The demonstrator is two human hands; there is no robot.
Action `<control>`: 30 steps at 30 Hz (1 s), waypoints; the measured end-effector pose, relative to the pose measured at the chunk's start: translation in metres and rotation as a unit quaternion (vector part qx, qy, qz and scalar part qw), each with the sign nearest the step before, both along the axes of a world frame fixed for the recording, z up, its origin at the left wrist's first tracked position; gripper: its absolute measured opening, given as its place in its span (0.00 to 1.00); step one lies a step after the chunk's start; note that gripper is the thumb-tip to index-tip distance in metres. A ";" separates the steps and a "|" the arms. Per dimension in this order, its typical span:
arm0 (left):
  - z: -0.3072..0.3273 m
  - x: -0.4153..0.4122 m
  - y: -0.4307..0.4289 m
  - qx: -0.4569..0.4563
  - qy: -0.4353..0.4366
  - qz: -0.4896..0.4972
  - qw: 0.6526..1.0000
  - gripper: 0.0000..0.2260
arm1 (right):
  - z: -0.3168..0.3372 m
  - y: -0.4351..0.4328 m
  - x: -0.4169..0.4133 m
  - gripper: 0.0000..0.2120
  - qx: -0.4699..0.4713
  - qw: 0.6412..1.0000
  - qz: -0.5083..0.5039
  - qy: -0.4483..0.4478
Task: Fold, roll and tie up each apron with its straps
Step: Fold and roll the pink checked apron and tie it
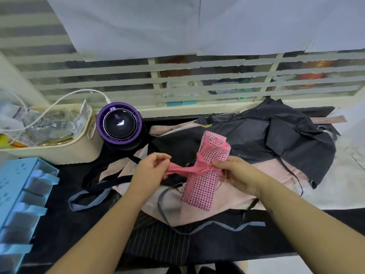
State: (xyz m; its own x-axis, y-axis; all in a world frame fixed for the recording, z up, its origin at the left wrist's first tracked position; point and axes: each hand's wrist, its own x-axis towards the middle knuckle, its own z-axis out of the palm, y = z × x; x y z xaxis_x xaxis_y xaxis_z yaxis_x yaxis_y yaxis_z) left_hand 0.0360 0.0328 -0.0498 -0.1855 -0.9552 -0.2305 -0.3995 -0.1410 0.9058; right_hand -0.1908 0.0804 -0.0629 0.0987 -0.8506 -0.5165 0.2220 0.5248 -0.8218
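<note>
Left hand [152,167] pinches the pink strap [178,171]; right hand [236,173] grips the checked apron roll [205,182] above heaped aprons [276,139], purple bowl-shaped gadget [119,125] nearby.

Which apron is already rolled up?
The pink checked apron, the only one in a roll, with its pink strap wrapped round its middle. The black apron and pale pink apron lie loose underneath.

The checked pink roll [204,182] lies tilted, gripped at its middle by the right hand [235,173]. A pink strap [181,171] wraps that middle and runs taut to the left hand [153,167], which pinches it. Beneath the grip spreads a pale apron [233,196], beyond it a crumpled black apron [276,139], and nearer the person a striped apron [158,240].
</note>
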 end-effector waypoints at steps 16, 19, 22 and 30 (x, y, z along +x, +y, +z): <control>0.237 0.020 -0.064 0.057 0.575 0.117 0.807 0.08 | 0.167 -0.081 0.013 0.36 -0.256 0.933 -0.088 -0.239; 0.255 0.016 -0.059 -0.052 0.515 0.090 0.851 0.12 | 0.193 -0.089 0.026 0.28 -0.255 0.912 -0.130 -0.295; 0.262 0.015 -0.057 -0.207 0.226 0.129 0.943 0.16 | 0.223 -0.088 0.041 0.12 -0.247 0.901 -0.158 -0.319; 0.286 0.012 -0.029 -0.386 0.035 0.065 0.920 0.09 | 0.261 -0.091 0.047 0.04 -0.199 0.878 -0.239 -0.364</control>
